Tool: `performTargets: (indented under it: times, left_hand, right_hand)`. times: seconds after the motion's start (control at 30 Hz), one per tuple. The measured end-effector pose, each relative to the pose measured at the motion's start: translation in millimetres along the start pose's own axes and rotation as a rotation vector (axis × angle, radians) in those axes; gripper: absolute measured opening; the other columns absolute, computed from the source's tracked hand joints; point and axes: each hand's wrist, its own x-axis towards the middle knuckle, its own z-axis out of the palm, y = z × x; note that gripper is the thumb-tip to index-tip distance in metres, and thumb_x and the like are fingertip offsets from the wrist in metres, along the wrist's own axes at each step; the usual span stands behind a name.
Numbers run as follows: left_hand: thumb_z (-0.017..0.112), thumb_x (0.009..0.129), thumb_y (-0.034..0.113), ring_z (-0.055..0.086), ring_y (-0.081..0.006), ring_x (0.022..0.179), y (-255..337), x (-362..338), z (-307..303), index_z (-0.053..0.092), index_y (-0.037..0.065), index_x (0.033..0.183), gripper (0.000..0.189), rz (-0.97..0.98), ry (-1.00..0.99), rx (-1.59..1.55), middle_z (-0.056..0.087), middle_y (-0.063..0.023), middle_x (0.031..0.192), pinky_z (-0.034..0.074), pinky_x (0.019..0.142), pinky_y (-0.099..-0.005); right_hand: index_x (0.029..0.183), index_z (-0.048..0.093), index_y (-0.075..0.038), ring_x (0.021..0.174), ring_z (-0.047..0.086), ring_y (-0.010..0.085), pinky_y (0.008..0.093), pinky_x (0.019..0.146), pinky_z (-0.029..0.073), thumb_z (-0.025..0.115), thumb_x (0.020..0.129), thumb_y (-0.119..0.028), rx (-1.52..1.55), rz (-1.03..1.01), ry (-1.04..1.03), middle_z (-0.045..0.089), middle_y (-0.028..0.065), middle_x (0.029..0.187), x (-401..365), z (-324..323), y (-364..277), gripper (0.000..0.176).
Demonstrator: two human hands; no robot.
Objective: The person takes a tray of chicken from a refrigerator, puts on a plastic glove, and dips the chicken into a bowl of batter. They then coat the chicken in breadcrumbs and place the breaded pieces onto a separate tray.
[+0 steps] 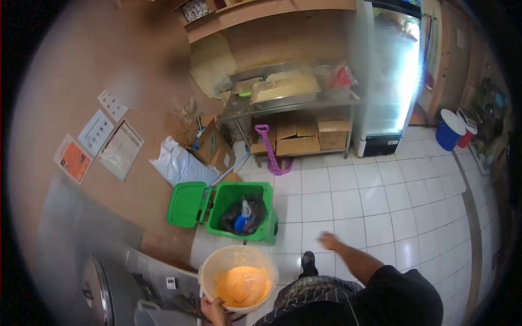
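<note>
- White tile floor (380,206), brown wall (136,65) on the left side, looks like a back-of-kitchen prep room.
- Left hand (213,311): clenched on the near rim of a pale plastic bucket (228,258), held low in front of the person's body.
- Bucket is about a third full of orange mix (243,286). It sits in the air just this side of the green bin.
- Right hand (328,240): stretched forward over the floor tiles, touching nothing. It's motion-blurred, so I can't tell whether the fingers are spread or curled.
- Green bin (266,228) stands on the floor straight ahead of the bucket, with its lid (186,205) flipped open to the left. Black bag (251,209) inside, something blue (240,223) on top of it.
- One dark shoe (308,263) shows between the bin and the person's body.
- Steel table (293,103) against the far wall with a covered tray (283,87) on top and cardboard boxes (296,145) on the shelf below.
- Purple-handled tool (270,152) leans at the table's front, head on the floor.
- White sack (179,165) and an open carton (213,145) sit on the floor between the wall and the table.
- Glass-door fridge (389,81) right of the table, lit inside. Blue tub (450,130) further right.
- Printed sheets (98,144) are stuck on the wall.
- Steel machine (98,293) is at the near left, just beside the bucket.
</note>
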Motion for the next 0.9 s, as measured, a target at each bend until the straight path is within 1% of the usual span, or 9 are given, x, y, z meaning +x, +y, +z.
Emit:
performTargets:
  times: [0.03,0.23,0.33,0.4,0.47,0.57,0.63,0.77,0.9]
  left_hand:
    - [0.052,0.060,-0.007,0.064,-0.0289,0.078,7,9,14,0.046,0.001,0.083,0.025,0.002,0.002,0.067,0.060,-0.0188,0.088,0.053,0.073,-0.0400]
    - [0.053,0.060,-0.009,0.051,-0.0128,0.057,71,134,253,0.047,0.004,0.078,0.024,0.016,-0.031,-0.023,0.054,-0.0047,0.072,0.043,0.052,-0.0259]
    - [0.053,0.062,-0.008,0.046,-0.0107,0.052,87,188,346,0.047,0.006,0.080,0.023,0.067,-0.069,-0.093,0.053,-0.0031,0.071,0.039,0.048,-0.0241]
    - [0.053,0.063,-0.008,0.046,-0.0104,0.051,84,238,411,0.046,0.006,0.081,0.023,0.123,-0.106,-0.186,0.052,-0.0028,0.072,0.038,0.046,-0.0240]
    - [0.053,0.063,-0.007,0.045,-0.0101,0.049,83,284,466,0.046,0.006,0.081,0.023,0.109,-0.088,-0.207,0.052,-0.0023,0.071,0.037,0.045,-0.0242]
    - [0.052,0.065,-0.005,0.045,-0.0101,0.047,105,324,555,0.047,0.006,0.082,0.020,0.117,-0.055,-0.262,0.052,-0.0027,0.069,0.034,0.041,-0.0238]
    - [0.051,0.066,-0.004,0.045,-0.0103,0.047,117,356,605,0.047,0.005,0.082,0.018,0.139,-0.029,-0.328,0.052,-0.0031,0.069,0.035,0.041,-0.0233]
    - [0.053,0.067,0.000,0.047,-0.0106,0.048,131,445,673,0.050,0.005,0.083,0.018,0.105,-0.071,-0.302,0.052,-0.0027,0.067,0.036,0.042,-0.0236]
    - [0.054,0.065,0.001,0.047,-0.0107,0.048,136,523,743,0.051,0.006,0.082,0.018,0.134,-0.051,-0.331,0.055,-0.0028,0.069,0.037,0.043,-0.0237]
  right_hand:
    - [0.113,0.062,-0.006,0.113,0.056,0.0316,0.0453,0.097,0.043,0.048,0.093,-0.035,0.346,0.587,0.242,0.061,0.0170,0.119,-60,11,56,0.038]
    - [0.071,0.070,-0.011,0.076,0.065,0.0293,0.0396,0.071,0.052,0.059,0.076,-0.012,-0.444,0.750,0.448,0.069,0.0108,0.079,-321,-54,277,0.012]
    - [0.109,0.051,-0.015,0.068,0.055,0.0288,0.0520,0.064,0.047,0.048,0.090,-0.036,1.223,1.660,0.996,0.049,0.0102,0.078,-376,-59,283,0.028]
    - [0.120,0.049,-0.017,0.089,0.056,0.0320,0.0545,0.069,0.048,0.051,0.087,-0.043,1.395,1.734,1.024,0.054,0.0115,0.095,-359,-78,259,0.041]
    - [0.085,0.065,-0.014,0.071,0.055,0.0246,0.0477,0.061,0.047,0.067,0.083,-0.044,0.084,0.526,0.755,0.059,0.0074,0.077,-334,-74,245,0.030]
    - [0.125,0.048,-0.012,0.097,0.057,0.0332,0.0526,0.079,0.051,0.054,0.090,-0.040,1.798,1.284,0.752,0.053,0.0110,0.112,-134,-105,254,0.045]
    - [0.108,0.058,-0.013,0.078,0.060,0.0287,0.0454,0.067,0.054,0.052,0.090,-0.034,2.034,1.076,0.584,0.060,0.0094,0.091,21,-178,252,0.029]
    - [0.078,0.060,-0.002,0.063,0.059,0.0193,0.0370,0.059,0.048,0.061,0.085,-0.031,1.002,0.495,0.487,0.061,0.0080,0.065,298,-403,214,0.029]
    - [0.089,0.062,-0.003,0.063,0.063,0.0208,0.0351,0.058,0.049,0.057,0.092,-0.029,0.628,0.015,0.585,0.063,0.0110,0.069,508,-582,182,0.027]
